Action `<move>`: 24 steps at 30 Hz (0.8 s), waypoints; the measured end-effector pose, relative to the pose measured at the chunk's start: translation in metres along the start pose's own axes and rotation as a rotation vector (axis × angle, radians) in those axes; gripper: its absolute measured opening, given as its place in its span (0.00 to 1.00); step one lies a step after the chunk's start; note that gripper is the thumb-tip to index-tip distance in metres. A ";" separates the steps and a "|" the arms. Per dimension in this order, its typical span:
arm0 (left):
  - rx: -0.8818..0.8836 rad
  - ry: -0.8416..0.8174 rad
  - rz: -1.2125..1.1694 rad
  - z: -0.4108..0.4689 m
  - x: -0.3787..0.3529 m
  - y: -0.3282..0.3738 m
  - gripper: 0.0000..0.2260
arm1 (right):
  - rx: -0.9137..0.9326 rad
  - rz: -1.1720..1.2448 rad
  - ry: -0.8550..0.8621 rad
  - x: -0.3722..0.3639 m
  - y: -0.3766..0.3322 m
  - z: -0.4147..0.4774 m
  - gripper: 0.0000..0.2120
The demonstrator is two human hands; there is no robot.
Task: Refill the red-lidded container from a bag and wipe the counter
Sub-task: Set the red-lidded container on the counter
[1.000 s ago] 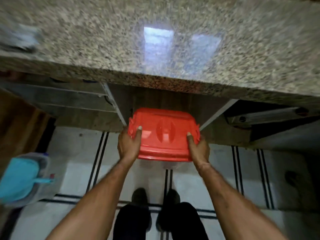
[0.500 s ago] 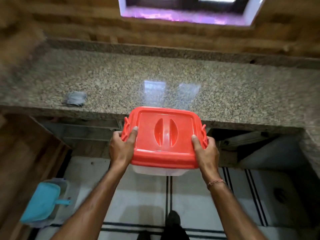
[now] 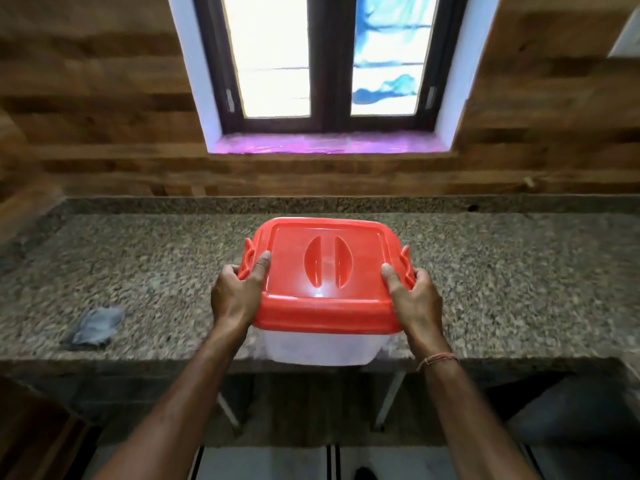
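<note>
Speckled granite worktop (image 3: 502, 271) runs the width of the view, backed by a wood-panelled wall with a dark-framed two-pane window (image 3: 327, 64) above; window sill shows a pink-purple sheen.

Container (image 3: 320, 344): square tub, translucent whitish body, contents not discernible through the wall. Red lid (image 3: 325, 271) fitted on top, rounded corners, raised rim, two curved recesses forming a central grip; red latch tabs at the left and right sides. Glare spot on the near half of the lid. No brand, label or writing legible on lid or body.

Position: container sits at the middle of the worktop's front edge, body overlapping that edge; cannot tell whether it rests on the surface or is held just above.

Left hand (image 3: 235, 299) clasps the lid's left side, thumb lying on top. Right hand (image 3: 414, 301) clasps the right side likewise; a thread band is on that wrist.

Grey crumpled cloth (image 3: 92, 329) lies near the front edge, left of the container, well apart from it.
</note>
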State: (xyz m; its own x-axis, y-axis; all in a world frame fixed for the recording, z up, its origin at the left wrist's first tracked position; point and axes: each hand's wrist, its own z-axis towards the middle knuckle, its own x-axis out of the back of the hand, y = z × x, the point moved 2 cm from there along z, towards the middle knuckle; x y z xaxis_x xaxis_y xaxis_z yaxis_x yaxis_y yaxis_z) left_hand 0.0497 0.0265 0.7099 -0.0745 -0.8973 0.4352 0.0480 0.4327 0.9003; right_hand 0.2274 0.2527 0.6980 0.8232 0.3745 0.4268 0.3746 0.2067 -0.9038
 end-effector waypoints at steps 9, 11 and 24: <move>0.075 -0.021 0.021 0.099 -0.128 0.039 0.30 | -0.027 -0.092 -0.080 -0.029 0.006 0.172 0.25; 0.080 -0.045 0.033 0.110 -0.146 0.044 0.29 | -0.043 -0.109 -0.091 -0.033 0.010 0.193 0.26; 0.162 -0.192 0.162 0.168 -0.176 0.044 0.38 | 0.056 -0.392 -0.176 -0.051 0.003 0.251 0.34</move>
State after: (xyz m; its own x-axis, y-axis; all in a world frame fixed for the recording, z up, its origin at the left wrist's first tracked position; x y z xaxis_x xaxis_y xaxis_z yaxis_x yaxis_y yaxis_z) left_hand -0.1027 0.2179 0.6744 -0.2671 -0.7890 0.5533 -0.0841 0.5911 0.8022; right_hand 0.0791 0.4612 0.6813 0.5360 0.4054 0.7405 0.6170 0.4106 -0.6713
